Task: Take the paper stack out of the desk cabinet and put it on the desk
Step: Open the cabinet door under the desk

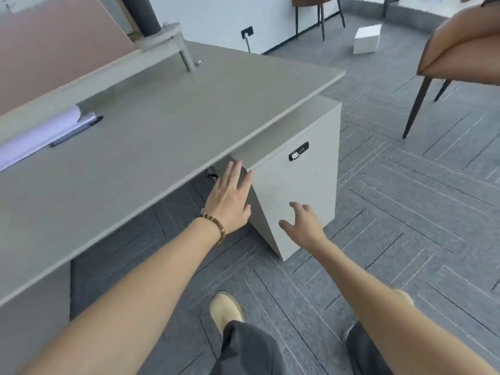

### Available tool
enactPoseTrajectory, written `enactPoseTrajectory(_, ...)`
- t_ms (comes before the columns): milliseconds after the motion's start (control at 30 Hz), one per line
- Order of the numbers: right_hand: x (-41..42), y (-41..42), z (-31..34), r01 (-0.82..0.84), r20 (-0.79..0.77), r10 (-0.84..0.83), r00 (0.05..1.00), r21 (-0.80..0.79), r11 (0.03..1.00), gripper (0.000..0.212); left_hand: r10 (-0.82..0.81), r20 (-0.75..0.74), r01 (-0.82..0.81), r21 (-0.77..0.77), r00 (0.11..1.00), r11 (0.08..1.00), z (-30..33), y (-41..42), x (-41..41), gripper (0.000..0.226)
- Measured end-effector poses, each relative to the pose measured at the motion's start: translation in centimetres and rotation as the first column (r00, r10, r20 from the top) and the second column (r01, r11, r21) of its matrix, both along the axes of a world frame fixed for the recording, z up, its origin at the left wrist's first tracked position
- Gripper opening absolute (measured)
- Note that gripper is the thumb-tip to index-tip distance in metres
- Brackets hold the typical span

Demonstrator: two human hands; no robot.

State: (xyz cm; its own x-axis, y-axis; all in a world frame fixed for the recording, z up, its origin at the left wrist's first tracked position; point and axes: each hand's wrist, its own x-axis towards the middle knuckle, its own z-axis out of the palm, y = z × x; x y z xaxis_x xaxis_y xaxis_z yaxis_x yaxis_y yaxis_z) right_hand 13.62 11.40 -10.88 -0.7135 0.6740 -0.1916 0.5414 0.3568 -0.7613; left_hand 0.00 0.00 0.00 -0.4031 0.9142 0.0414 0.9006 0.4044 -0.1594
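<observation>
A grey desk cabinet (303,185) stands under the right end of the grey desk (167,125), its front closed, with a black lock (298,151) near the top. My left hand (230,198), a bead bracelet on its wrist, lies flat with fingers spread against the cabinet's upper left corner. My right hand (304,221) hovers open in front of the cabinet's lower front, holding nothing. White paper sheets (38,133) with a dark pen (77,132) lie on the desk at the far left. No paper stack shows at the cabinet.
A brown chair (460,50) stands on the carpet at the right. A white box (367,39) sits on the floor at the back. A raised shelf with a post (186,56) runs along the desk's back edge. My feet are below, on the grey carpet.
</observation>
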Motion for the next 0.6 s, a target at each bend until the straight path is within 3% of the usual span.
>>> enactPoseTrajectory(100,-1.7,0.7,-2.8,0.047,-0.042,-0.052,0.998,-0.110,0.993,0.067,-0.060,-0.077,0.055,-0.068,0.995,0.996,-1.9,1.8,-1.7,0.081)
enactPoseTrajectory(300,-5.0,1.3,-8.1,0.104,-0.090,-0.118,0.989,-0.147,0.984,0.078,-0.179,-0.203,0.165,-0.084,0.963,0.983,-3.8,5.0,-4.6,0.088)
enactPoseTrajectory(433,-6.8,0.6,-10.7,0.129,-0.152,-0.159,0.975,-0.190,0.973,0.097,-0.223,-0.238,0.202,-0.110,0.945,0.973,-4.5,6.5,-6.2,0.090)
enactPoseTrajectory(600,-9.0,-0.6,-12.6,0.220,-0.230,-0.269,0.935,-0.218,0.951,0.105,-0.275,-0.245,0.271,-0.049,0.930,0.961,-5.6,6.5,-7.3,0.094)
